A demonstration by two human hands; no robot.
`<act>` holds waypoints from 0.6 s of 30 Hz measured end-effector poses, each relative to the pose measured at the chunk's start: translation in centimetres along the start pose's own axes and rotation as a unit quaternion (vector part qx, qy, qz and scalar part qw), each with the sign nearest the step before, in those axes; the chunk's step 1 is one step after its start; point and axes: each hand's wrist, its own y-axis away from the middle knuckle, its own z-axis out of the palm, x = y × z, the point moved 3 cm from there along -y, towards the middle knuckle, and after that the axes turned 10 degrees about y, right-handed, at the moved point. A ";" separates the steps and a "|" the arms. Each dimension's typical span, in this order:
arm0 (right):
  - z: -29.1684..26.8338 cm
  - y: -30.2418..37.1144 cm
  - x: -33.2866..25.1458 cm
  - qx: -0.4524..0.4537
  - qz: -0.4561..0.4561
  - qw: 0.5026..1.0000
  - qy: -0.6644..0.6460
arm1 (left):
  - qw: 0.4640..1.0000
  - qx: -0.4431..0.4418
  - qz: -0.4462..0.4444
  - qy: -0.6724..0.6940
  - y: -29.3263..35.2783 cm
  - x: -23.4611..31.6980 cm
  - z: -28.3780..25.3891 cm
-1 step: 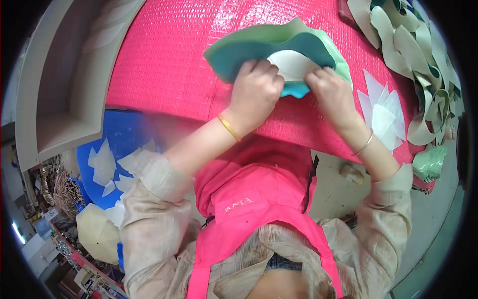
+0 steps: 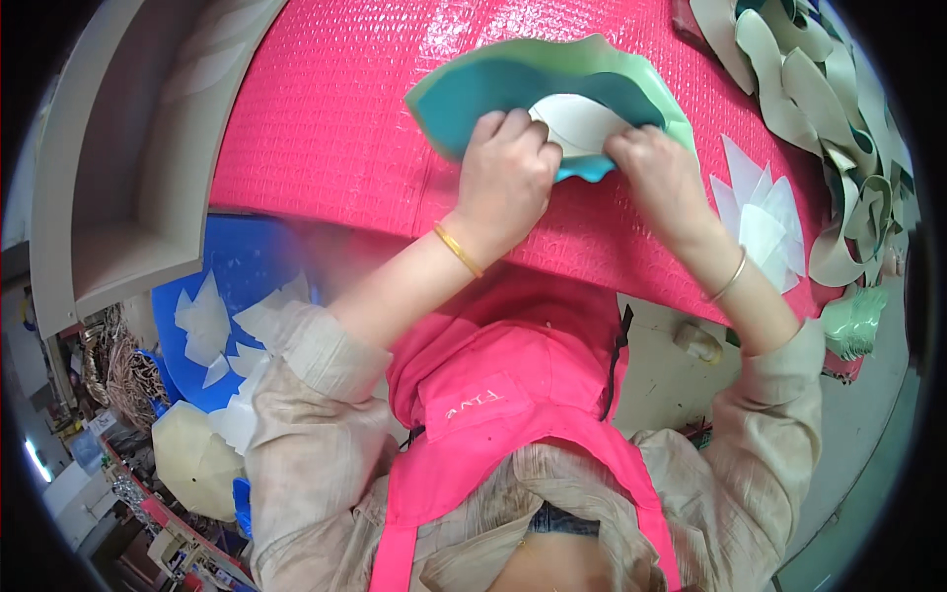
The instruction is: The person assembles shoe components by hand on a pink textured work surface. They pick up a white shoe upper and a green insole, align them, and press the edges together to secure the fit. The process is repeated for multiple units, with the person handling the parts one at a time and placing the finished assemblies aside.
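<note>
A floppy piece of sheet material [image 2: 473, 104], light green on its outside and teal on the inside, stands bent into a wavy-edged, bowl-like ring on the pink table cover. A white oval part [image 2: 577, 123] shows within it. My left hand [image 2: 508, 168] is closed, its curled fingers gripping the near left edge. With bent fingers pressed together, my right hand [image 2: 659, 176] grips the near right edge. A short scalloped teal stretch of the rim shows between both hands. My fingertips are hidden behind the knuckles and the material.
Translucent white pointed sheets [image 2: 764, 222] lie right of my right hand. Wavy grey-green cut pieces [image 2: 804, 79] are heaped at the far right, with a light green stack [image 2: 856, 321] below them. At left stand a grey open box [image 2: 138, 178] and a blue surface [image 2: 247, 242] bearing white scraps.
The sheet material has shifted and tilted slightly between my hands, and its far rim sits a little differently. Both hands have moved slightly and keep their grip.
</note>
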 end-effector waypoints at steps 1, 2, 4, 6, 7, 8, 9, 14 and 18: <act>0.2 -0.6 0.7 -0.043 0.009 0.999 -0.015 | 0.998 0.012 -0.040 0.038 -0.3 0.0 0.1; 0.4 -1.2 1.5 -0.085 0.017 0.996 -0.031 | 0.996 0.014 -0.063 0.056 -0.5 -0.1 0.4; 0.5 -2.4 2.8 -0.090 -0.010 0.988 -0.126 | 0.990 0.019 -0.107 0.088 -1.2 -0.6 1.0; 0.6 -3.6 3.7 -0.173 -0.002 0.972 -0.157 | 0.987 -0.021 -0.141 0.080 -1.7 -1.2 1.6; 0.4 -4.1 3.8 -0.203 0.006 0.965 -0.169 | 0.985 -0.035 -0.152 0.074 -1.8 -1.4 1.8; 0.7 -4.4 3.8 -0.232 0.015 0.956 -0.180 | 0.983 -0.050 -0.162 0.069 -2.0 -1.7 1.9; 1.3 -4.8 4.0 -0.245 0.020 0.950 -0.192 | 0.984 -0.056 -0.160 0.059 -2.3 -2.0 2.0; 0.1 -6.1 3.4 -0.281 0.014 0.947 -0.152 | 0.976 -0.070 -0.195 0.067 -3.0 -2.6 2.2; 0.3 -6.1 3.0 -0.291 0.013 0.953 -0.088 | 0.959 -0.177 -0.220 0.011 -4.0 -1.5 1.8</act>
